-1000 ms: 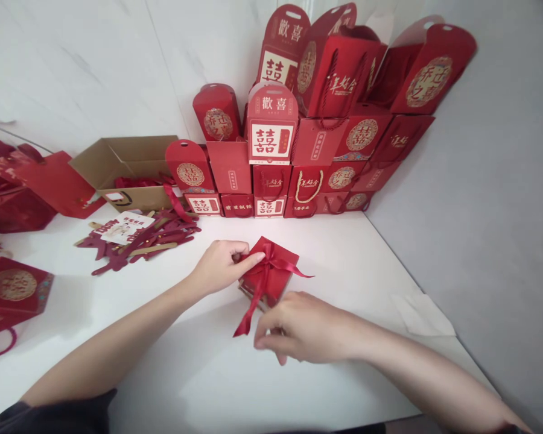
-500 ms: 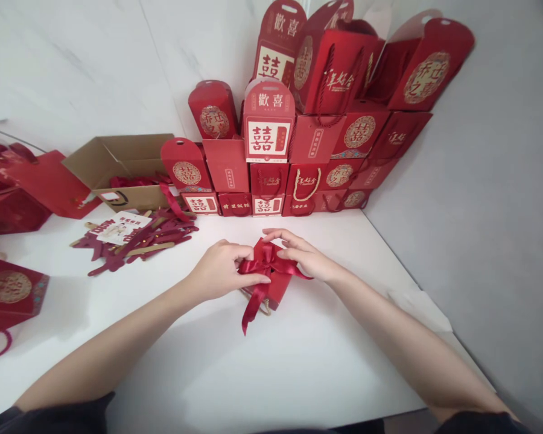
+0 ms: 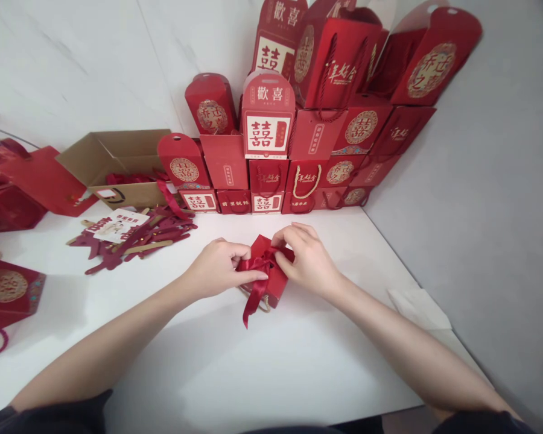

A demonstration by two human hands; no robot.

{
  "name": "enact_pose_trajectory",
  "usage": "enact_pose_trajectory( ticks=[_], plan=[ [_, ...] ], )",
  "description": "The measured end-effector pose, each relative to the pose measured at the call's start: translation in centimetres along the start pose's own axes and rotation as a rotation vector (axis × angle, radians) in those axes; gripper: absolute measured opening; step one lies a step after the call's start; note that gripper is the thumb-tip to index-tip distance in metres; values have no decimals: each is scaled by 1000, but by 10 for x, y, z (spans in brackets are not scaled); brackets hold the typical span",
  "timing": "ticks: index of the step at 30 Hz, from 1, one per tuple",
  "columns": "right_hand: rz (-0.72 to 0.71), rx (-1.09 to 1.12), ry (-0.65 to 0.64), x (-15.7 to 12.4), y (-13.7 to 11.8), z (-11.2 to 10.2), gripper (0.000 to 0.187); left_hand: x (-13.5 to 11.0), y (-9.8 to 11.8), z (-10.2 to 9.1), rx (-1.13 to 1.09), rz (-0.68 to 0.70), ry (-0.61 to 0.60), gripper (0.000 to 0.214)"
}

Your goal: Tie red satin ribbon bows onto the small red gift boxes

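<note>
A small red gift box (image 3: 278, 283) lies on the white table in front of me, with a piece of rope handle showing at its lower edge. On top of it is a dark red satin ribbon (image 3: 254, 299) tied in a bow, one tail hanging toward me. My left hand (image 3: 221, 268) pinches the ribbon's left loop between thumb and fingers. At the bow's right side, my right hand (image 3: 305, 256) is closed on the ribbon with thumb and fingertips. The right loop is partly hidden behind those fingers.
Stacked red gift boxes (image 3: 266, 135) line the wall. Left of them stand an open cardboard box (image 3: 140, 196) with ribbon inside and a pile of dark red strips (image 3: 136, 241) with a card (image 3: 120, 225). Another red box (image 3: 11, 289) sits at far left; a white sheet (image 3: 419, 308) lies right.
My right hand has closed from loosely spread fingers into a pinch on the ribbon's right side. My left hand stays at the left loop. The view has shifted slightly.
</note>
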State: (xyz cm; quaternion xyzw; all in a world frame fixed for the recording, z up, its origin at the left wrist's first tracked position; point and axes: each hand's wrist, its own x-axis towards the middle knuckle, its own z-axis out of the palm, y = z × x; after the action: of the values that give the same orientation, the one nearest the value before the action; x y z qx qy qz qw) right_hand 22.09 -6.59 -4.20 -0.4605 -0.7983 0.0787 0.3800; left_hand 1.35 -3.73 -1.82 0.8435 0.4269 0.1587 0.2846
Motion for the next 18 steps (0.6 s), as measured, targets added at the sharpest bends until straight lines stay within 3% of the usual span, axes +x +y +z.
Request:
enact_pose_trajectory(
  ticks=[4, 8, 16, 18],
  plan=[
    [13, -146, -91, -1, -9, -11, 33, 2, -4, -4, 22, -14, -14, 51],
    [11, -93, -236, 1, -9, -18, 28, 5, -8, -8, 11, -7, -60, 51],
    [179, 507, -413, 8, 17, -19, 3, 5, -8, -9, -32, 32, -81, 46],
    [242, 634, -444, 10, 21, -18, 13, 5, -8, -9, -35, 35, -84, 45]
  ],
)
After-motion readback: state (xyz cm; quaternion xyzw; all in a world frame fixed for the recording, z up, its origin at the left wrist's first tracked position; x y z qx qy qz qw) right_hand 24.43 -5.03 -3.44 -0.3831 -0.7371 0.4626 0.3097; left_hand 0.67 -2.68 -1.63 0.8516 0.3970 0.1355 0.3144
